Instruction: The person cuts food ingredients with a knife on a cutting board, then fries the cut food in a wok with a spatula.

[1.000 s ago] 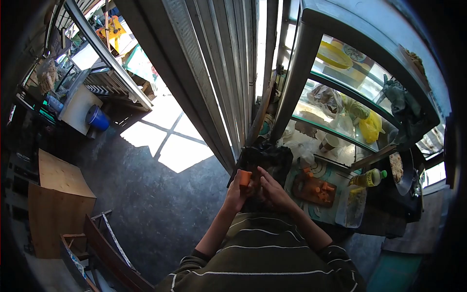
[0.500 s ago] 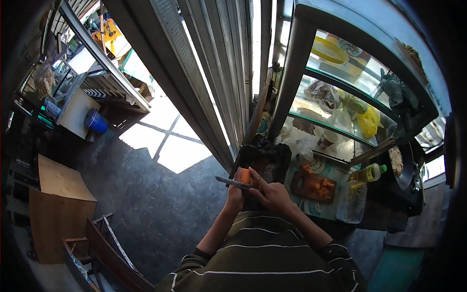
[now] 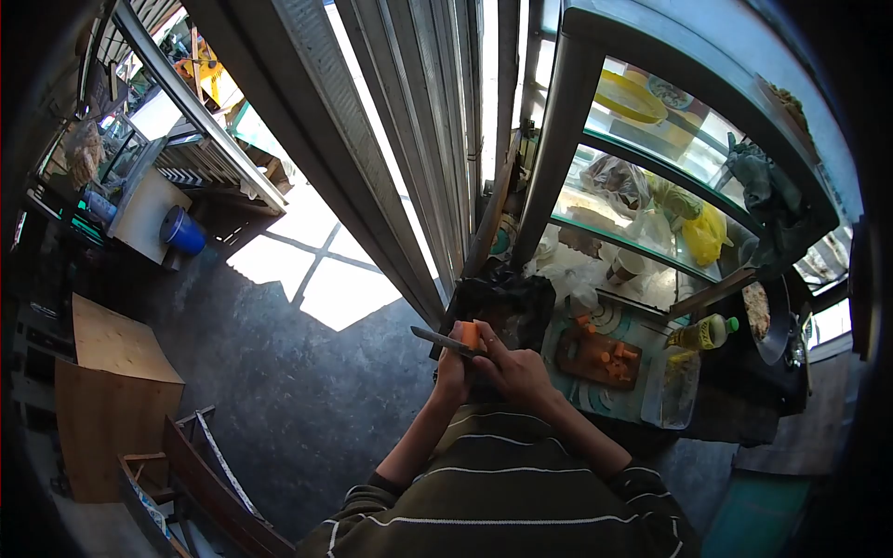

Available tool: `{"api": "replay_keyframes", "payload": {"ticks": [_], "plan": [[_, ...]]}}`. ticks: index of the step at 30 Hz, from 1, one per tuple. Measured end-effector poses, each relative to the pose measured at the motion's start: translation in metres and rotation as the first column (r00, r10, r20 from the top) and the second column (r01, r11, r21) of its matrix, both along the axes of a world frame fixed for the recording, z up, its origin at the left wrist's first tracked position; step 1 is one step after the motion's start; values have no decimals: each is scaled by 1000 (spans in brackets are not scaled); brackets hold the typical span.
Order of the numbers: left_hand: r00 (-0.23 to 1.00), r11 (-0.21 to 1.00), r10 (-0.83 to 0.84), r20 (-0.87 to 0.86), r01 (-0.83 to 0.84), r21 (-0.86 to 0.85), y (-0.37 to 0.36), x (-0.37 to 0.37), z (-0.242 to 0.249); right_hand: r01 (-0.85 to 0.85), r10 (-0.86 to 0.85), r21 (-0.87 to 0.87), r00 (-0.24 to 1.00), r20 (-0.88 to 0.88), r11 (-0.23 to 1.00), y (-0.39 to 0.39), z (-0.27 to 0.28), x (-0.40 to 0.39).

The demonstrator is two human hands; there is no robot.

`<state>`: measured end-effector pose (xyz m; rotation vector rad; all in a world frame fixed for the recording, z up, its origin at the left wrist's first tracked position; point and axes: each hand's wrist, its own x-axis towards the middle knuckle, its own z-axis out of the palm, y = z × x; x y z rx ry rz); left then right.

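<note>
Carrot pieces lie on the chopping board, which is on the desk. From the board, the bottle is between 2 and 3 o'clock, the pan beyond it. The tub is at 4, the cabinet toward 12, with bags inside. Well apart, the box is at 9.

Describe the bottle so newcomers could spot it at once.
Find the glass-shelved cabinet on the right. Below its shelves, look between the brown board and the dark pan. The bottle there looks yellowish and, unlike the clear tub beside it, has a green cap.
</note>
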<state>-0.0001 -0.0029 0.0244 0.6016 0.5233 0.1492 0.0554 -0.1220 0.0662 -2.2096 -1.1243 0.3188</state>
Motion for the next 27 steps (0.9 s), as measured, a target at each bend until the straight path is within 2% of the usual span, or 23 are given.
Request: {"api": "replay_keyframes", "payload": {"ticks": [2, 6, 8, 12, 14, 18, 20, 23, 27], "plan": [[992, 996, -86, 95, 85, 14, 4, -2, -5, -11, 11, -11, 1000, -8, 1000, -2, 5, 1], [998, 998, -55, 17, 55, -20, 1, -3, 13, -32, 31, -24, 999, -44, 999, -3, 10, 4], [995, 995, -74, 68, 69, 77, 2, -6, 7, -8, 10, 59, 999, -36, 998, -3, 8, 3], [991, 992, -64, 116, 51, 114, 1, -7, 7, 31, -25, 76, 997, -76, 997, -2, 11, 4], [999, 999, -38, -17, 37, -12, -2, -8, 18, 32, -22, 102, 995, -98, 994, -7, 11, 6], [999, 999, -40, -19, 40, 19, -2, -8, 4, 43, -38, 33, 990, -138, 999, -7, 13, 8], [996, 993, -57, 63, 50, 107, -2, -5, 6, 96, -53, 176, 971, -235, 980, -3, 9, 7], [988, 985, -98, 121, 79, 156, 2, -7, 8, 103, -43, 203, 959, -281, 974, -1, 6, 6], [990, 979, -128, 66, 115, 166, 3, -7, 9, 173, -49, 283, 917, -397, 943, 1, -5, 1]]}}
